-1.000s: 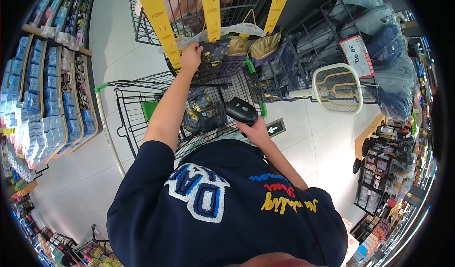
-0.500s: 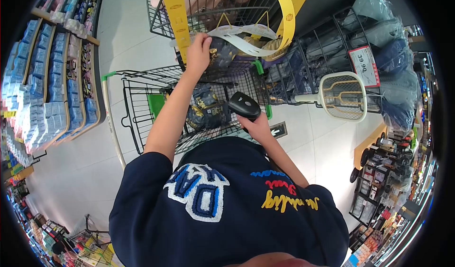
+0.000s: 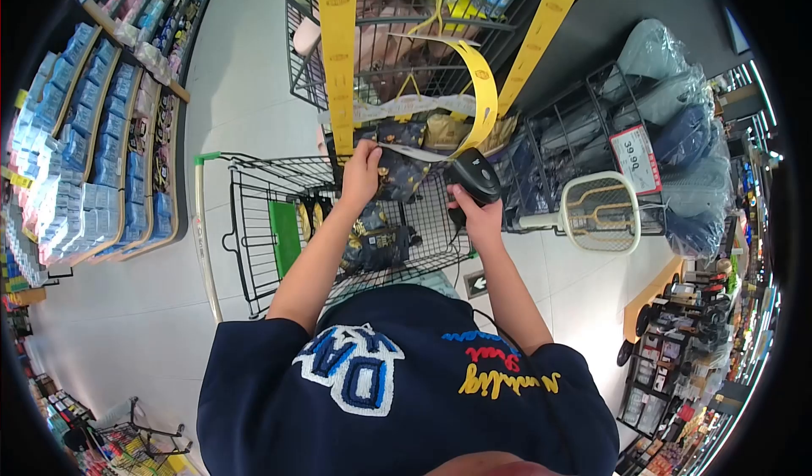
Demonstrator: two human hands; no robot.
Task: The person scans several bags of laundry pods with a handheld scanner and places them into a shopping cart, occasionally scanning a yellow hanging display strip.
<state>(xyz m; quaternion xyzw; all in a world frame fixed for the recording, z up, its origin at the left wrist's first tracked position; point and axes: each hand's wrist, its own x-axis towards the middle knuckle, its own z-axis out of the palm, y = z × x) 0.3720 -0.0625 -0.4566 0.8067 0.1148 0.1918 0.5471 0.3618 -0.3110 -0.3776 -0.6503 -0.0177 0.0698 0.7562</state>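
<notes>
My left hand (image 3: 361,176) pinches the end of a yellow and white paper strip (image 3: 482,74), which curls up in a loop beyond it. My right hand (image 3: 480,216) is wrapped round the grip of a black barcode scanner (image 3: 475,176), its head close to the strip's lower curve. Beyond the left fingers hang dark bags with gold prints (image 3: 399,180). Below my forearms stands a shopping cart (image 3: 254,222) with more dark, gold-printed packs (image 3: 376,243) in it. A cable runs down from the scanner.
A wire rack (image 3: 397,24) with yellow edge strips (image 3: 337,62) stands ahead. At right, a white electric swatter (image 3: 600,212) sticks out below a price sign (image 3: 634,161), beside plastic-wrapped goods (image 3: 677,138). Shelves of blue packs (image 3: 101,172) line the left.
The scanner in my right hand has moved up and right, close to the curled strip. My left hand still pinches the strip, now lower in view, and the loop has changed shape.
</notes>
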